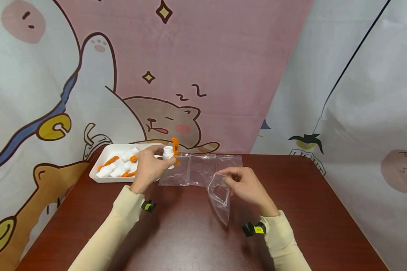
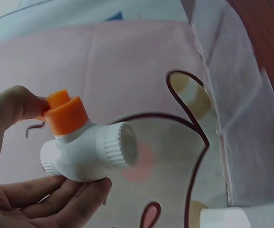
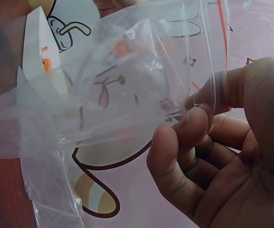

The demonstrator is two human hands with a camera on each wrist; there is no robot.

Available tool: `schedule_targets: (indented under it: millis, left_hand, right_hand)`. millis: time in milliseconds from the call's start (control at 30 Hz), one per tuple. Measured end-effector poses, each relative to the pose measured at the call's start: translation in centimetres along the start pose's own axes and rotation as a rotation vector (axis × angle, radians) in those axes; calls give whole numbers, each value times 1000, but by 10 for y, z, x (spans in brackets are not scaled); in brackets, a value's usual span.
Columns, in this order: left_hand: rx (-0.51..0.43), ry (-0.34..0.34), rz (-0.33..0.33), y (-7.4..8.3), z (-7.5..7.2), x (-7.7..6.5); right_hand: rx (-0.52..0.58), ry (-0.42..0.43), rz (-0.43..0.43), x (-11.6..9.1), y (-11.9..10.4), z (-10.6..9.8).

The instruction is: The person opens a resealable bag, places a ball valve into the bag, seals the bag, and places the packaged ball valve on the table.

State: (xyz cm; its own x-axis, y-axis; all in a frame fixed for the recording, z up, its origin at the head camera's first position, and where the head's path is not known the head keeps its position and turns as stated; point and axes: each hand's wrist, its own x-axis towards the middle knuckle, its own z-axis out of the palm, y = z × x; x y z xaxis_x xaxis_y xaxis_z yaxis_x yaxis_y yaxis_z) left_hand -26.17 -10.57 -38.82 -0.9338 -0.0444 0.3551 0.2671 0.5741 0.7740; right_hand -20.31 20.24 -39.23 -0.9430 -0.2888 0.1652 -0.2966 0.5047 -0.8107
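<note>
A white plastic pipe valve (image 2: 87, 149) with an orange handle is held in my left hand (image 1: 150, 165), thumb on the orange part and fingers under the white body. In the head view the valve (image 1: 168, 152) is raised beside the tray's right end. My right hand (image 1: 247, 184) pinches the rim of a clear zip bag (image 1: 219, 199), whose mouth gapes toward me. The right wrist view shows the bag (image 3: 122, 90) hanging from thumb and fingertips, a red line along its zip edge. The left hand is partly hidden behind the bag there.
A white tray (image 1: 118, 180) at the back left holds several white valves with orange handles. Flat clear bags (image 1: 203, 171) lie in a row along the brown table's (image 1: 190, 233) back edge. A printed cloth (image 1: 224, 75) hangs behind the table.
</note>
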Motion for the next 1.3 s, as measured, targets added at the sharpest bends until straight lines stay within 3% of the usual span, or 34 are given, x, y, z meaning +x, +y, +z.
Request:
schedule_targets:
  millis: [300, 733, 1000, 1300]
  left_hand:
    - [-183, -39, 46, 32, -1, -14]
    - [-482, -153, 141, 70, 5, -36]
    - [-532, -204, 256, 89, 15, -49]
    - [-576, -284, 276, 97, 27, -58]
  right_hand:
    - [10, 6, 1, 0, -1, 1]
    - [1, 13, 24, 1, -1, 2]
    - [-11, 13, 27, 2, -1, 2]
    - [6, -11, 11, 1, -2, 2]
